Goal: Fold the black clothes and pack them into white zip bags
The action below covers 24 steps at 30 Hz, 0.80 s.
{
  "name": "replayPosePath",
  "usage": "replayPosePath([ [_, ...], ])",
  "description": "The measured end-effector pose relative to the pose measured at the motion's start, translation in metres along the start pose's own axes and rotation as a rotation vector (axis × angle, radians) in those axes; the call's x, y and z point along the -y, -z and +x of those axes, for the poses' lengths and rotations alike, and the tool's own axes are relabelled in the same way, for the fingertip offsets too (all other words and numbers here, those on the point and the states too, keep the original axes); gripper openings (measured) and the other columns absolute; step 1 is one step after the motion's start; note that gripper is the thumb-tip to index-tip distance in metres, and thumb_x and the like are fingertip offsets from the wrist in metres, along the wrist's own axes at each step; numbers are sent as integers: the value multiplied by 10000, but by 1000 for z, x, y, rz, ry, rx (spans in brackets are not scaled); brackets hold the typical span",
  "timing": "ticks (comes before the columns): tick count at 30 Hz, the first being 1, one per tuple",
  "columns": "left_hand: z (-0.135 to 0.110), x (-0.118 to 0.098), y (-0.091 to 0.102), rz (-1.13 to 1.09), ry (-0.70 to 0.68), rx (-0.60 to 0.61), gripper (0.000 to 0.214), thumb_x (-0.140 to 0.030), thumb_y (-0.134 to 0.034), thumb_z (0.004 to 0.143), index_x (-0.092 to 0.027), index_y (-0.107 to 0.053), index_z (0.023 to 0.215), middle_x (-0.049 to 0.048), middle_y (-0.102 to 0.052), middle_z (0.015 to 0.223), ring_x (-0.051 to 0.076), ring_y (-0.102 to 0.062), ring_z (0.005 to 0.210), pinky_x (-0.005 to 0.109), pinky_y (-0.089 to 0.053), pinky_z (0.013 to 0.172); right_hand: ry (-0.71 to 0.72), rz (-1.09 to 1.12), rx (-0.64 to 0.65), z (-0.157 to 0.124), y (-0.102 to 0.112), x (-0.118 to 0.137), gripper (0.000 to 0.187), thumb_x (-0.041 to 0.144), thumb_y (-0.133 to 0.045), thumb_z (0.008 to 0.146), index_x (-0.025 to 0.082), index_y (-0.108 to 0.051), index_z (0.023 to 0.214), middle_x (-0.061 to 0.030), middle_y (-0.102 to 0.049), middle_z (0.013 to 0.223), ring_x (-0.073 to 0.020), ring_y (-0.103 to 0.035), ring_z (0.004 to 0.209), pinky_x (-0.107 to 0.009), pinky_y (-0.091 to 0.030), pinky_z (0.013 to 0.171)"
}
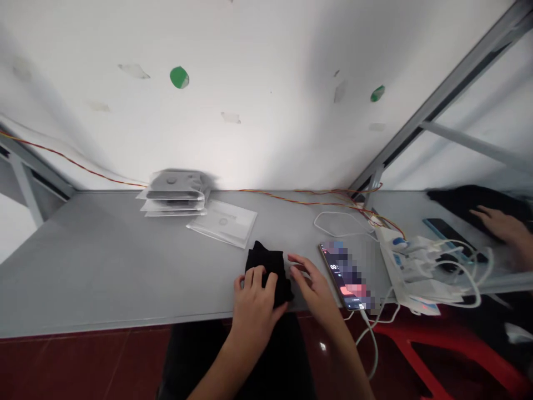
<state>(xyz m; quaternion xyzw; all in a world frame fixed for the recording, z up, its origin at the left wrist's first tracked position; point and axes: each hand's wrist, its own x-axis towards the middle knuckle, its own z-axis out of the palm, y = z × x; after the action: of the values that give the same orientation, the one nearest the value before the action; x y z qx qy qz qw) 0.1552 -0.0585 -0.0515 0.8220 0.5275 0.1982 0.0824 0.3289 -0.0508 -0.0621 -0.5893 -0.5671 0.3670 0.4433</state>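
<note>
A folded piece of black cloth [264, 258] lies near the front edge of the grey table, a small compact bundle whose garment kind I cannot tell. My left hand [256, 297] holds it from the front, fingers bent over its top and thumb along its near edge. Just to the right of the bundle is my right hand [312, 286], its fingers apart and holding nothing; the fingertips are close to the cloth's right side. Beyond the cloth lies a flat clear plastic packet [225, 222] with a white insert.
A stack of similar packets [175, 194] stands by the white wall. To the right lie a lit phone [343, 278] on a charging cable and a power strip [410, 272] crowded with white chargers. Another person's hand [499, 222] rests on black cloth beyond the frame post.
</note>
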Motion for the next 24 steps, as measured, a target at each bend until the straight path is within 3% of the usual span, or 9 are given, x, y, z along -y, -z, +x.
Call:
replayPosePath([
  [4,-2,5,11,-115,53,0,363,-463,-765,864,-224,-625,1098,90,-650,1090,287,-650,999,463,-543,835,5,15,19,-6,-7,-5,411,481,-509,1021,225,-628,1320,-125,-688,1327,-263,-667,1204,-461,-524,1067],
  [6,-2,8,19,-228,68,-16,253,-416,-676,943,-229,-610,1100,69,-647,1049,242,-662,936,408,-553,815,18,-5,29,-8,-10,-4,399,471,-486,1036,238,-620,1331,-116,-676,1353,-258,-649,1236,-458,-505,1087],
  [10,-9,24,33,-369,194,-158,142,-307,-487,1027,-225,-568,1110,64,-654,1004,215,-684,893,372,-563,796,82,-180,19,-14,-18,-3,410,445,-517,1024,241,-595,1370,-120,-669,1351,-274,-633,1233,-484,-491,1090],
  [13,-27,51,40,-320,374,-277,189,-351,-506,998,-213,-549,1119,73,-664,981,241,-695,852,387,-571,730,188,-412,21,-16,-23,-7,408,409,-582,985,268,-621,1366,-113,-665,1329,-300,-610,1218,-512,-493,1058],
  [16,-51,80,46,-134,488,-397,290,-304,-521,976,-208,-538,1250,130,-634,1137,283,-676,947,450,-571,772,240,-597,12,-11,-21,-14,374,395,-573,978,323,-662,1334,-97,-666,1303,-314,-610,1176,-525,-507,989],
  [18,-64,89,49,6,442,-471,316,-240,-499,981,-217,-550,1292,167,-577,1263,327,-616,1118,533,-536,903,254,-647,-7,-5,-17,-19,364,403,-558,981,326,-678,1316,-95,-671,1277,-311,-612,1149,-519,-505,975],
  [20,-71,87,49,36,307,-466,330,-248,-524,984,-233,-555,1313,175,-533,1351,356,-527,1272,587,-476,1017,261,-661,-29,0,-14,-21,360,413,-537,990,309,-692,1298,-98,-672,1257,-304,-609,1129,-512,-494,986],
  [24,-61,62,34,-6,84,-258,631,-474,-741,861,-256,-518,1410,173,-480,1475,420,-420,1391,641,-413,1089,254,-698,-15,1,-14,-17,416,485,-538,996,324,-658,1361,-106,-647,1314,-321,-593,1168,-523,-482,989],
])
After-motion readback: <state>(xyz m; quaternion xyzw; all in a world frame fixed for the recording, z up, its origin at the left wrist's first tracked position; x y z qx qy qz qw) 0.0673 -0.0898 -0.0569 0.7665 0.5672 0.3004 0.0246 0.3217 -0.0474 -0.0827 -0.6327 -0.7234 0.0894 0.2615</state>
